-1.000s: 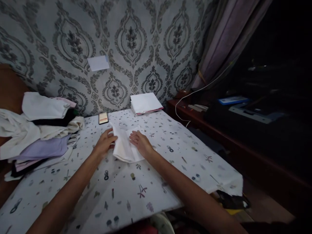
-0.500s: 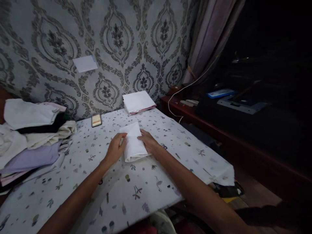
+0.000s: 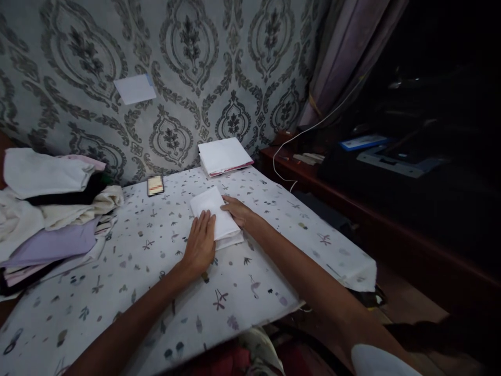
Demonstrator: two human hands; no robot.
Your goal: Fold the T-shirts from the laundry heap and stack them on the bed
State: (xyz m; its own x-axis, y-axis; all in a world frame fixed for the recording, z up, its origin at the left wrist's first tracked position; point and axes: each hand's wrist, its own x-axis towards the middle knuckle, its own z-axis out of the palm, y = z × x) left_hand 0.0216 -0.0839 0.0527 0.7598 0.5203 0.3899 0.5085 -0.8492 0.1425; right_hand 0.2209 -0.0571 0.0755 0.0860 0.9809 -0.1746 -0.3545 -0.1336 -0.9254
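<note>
A folded white cloth lies as a flat bundle on the patterned tablecloth, its layers showing along the near edge. My left hand rests flat over the bundle's near left side, fingers stretched out and holding nothing. At the right edge of the cloth, my right hand has its thumb on top and the fingers along the side, gripping it. Part of the bundle is hidden under the left fingers.
Heaped clothes lie on the left. Near the wall are a phone and a folded white stack with a reddish lower edge. A dark red wooden surface with a white cable stands to the right.
My left hand has moved from the bundle's left edge to lie flat on its near part. The top of the cloth now looks smoother and flatter. My right hand stays at the right edge.
</note>
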